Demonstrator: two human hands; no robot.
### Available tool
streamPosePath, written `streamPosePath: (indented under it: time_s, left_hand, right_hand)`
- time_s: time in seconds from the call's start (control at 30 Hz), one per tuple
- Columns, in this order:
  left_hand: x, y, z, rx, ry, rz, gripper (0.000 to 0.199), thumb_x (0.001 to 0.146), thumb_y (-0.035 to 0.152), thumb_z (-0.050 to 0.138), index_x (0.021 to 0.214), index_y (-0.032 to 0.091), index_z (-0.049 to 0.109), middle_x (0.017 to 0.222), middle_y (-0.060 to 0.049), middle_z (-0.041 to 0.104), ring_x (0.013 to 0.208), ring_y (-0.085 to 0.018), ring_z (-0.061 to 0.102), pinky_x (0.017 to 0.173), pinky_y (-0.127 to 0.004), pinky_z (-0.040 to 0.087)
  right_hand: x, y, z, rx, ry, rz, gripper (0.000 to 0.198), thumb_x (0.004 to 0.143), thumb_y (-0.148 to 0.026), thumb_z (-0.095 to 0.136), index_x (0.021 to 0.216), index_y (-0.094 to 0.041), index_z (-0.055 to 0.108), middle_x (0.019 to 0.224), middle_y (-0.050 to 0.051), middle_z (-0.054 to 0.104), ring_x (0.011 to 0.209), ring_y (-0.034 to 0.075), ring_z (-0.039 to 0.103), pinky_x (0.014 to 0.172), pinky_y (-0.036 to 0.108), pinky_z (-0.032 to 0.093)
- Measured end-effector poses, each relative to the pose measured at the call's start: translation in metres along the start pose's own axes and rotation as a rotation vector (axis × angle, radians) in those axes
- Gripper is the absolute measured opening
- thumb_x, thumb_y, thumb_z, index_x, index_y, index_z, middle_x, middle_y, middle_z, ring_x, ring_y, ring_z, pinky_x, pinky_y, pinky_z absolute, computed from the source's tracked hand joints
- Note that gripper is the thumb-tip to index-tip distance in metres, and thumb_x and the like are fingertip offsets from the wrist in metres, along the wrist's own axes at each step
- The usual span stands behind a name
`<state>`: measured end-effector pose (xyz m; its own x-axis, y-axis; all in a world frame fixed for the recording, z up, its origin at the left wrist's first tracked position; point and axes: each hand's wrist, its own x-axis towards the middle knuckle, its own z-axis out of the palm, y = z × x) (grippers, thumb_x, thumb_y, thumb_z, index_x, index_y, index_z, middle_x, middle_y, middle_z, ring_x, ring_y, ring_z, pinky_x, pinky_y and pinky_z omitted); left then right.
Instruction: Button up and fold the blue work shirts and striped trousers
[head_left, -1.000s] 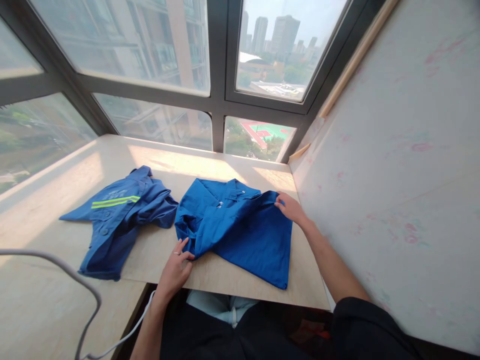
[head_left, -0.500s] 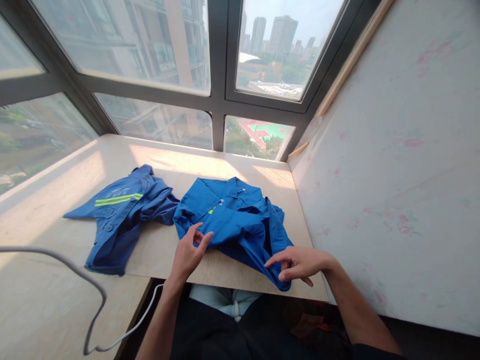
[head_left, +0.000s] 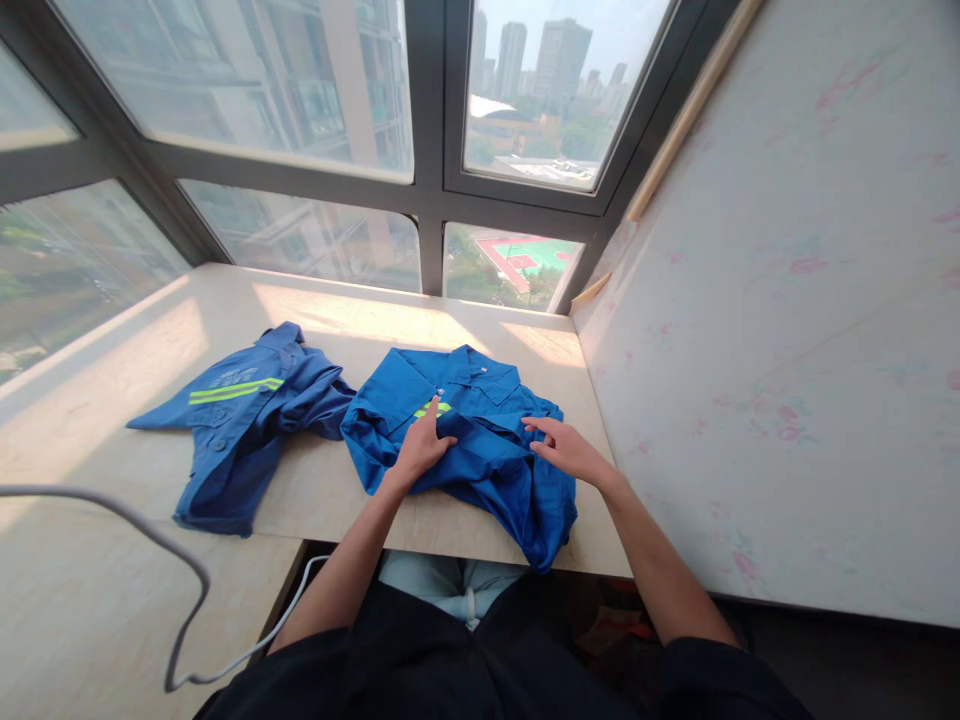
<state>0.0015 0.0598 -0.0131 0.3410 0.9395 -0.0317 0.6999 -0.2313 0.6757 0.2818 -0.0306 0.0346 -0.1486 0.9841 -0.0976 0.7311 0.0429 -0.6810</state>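
Counter (head_left: 319,485): bright blue shirt (head_left: 480,468) rumpled, 6 o'clock of view centre; duller blue garment (head_left: 244,425) at its 9 o'clock. Left hand (head_left: 421,447) over shirt front, thumb and index spread; right hand (head_left: 568,452) at 3 o'clock, fingers loosely parted. Contact unclear.

Blue collared shirt (head_left: 480,470), rumpled on the pale tabletop (head_left: 315,500); collar (head_left: 484,372) at the far end; yellow-green stripe (head_left: 422,411) partly visible

At the counter's (head_left: 300,500) front edge, the bright blue shirt (head_left: 480,470) is showing matt, creased cloth. Nearer the left edge, the darker shirt (head_left: 244,430) is showing matt, rumpled cloth. The counter is looking smooth and wood-like, the grey cable (head_left: 45,491) like plastic.
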Motion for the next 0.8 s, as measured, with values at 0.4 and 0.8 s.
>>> streamPosePath:
  time_s: [0.4,0.8]
  left_hand:
    - [-0.134,-0.035,-0.052,-0.098,-0.216,0.169,0.019,0.073,0.021,0.063,0.082,0.029,0.078,0.112,-0.007,0.07,0.115,-0.028,0.062,0.103,-0.046,0.049]
    - [-0.126,-0.024,0.0,-0.215,-0.092,-0.009,0.075,0.09,0.055,0.053,0.151,0.015,0.033,0.155,-0.019,0.039,0.144,-0.029,0.037,0.117,-0.049,0.032]
  right_hand:
    - [0.074,-0.004,0.033,-0.211,-0.148,0.164,0.013,0.068,-0.019,0.07,0.08,-0.021,0.074,0.088,0.006,0.076,0.095,0.029,0.07,0.084,0.033,0.053]
    - [0.125,-0.034,-0.03,0.424,0.433,0.137,0.039,0.08,-0.037,0.048,0.11,-0.016,0.061,0.079,0.002,0.064,0.061,0.014,0.06,0.052,0.025,0.054]
